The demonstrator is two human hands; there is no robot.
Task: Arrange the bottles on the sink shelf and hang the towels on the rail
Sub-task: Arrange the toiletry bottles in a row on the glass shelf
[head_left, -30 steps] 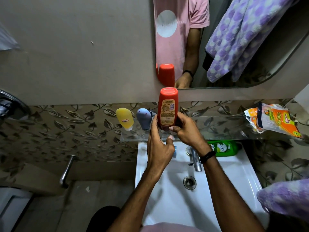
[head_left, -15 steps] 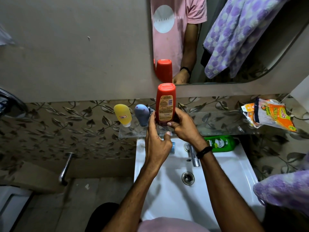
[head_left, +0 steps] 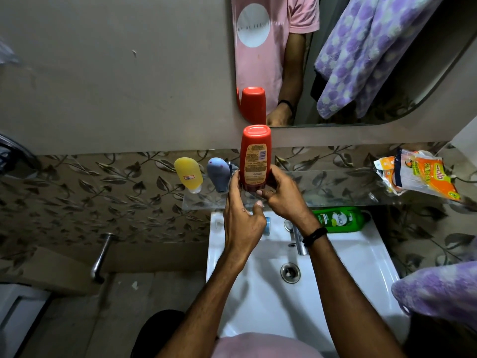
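Note:
A tall red bottle stands upright, cap down, on the glass shelf above the sink. My left hand touches its lower left side with the fingertips. My right hand wraps its base from the right. A small yellow bottle and a small blue-grey bottle stand on the shelf to its left. A green bottle lies on its side on the sink's back rim, under the shelf. A purple dotted towel shows at the right edge.
A white sink with a chrome tap lies below my arms. An orange and white packet rests on the shelf's right end. A metal rail sticks out of the wall at the lower left. The mirror reflects another purple towel.
The red bottle has moved slightly back and sits lower at the shelf, still between both hands. The other bottles have not moved.

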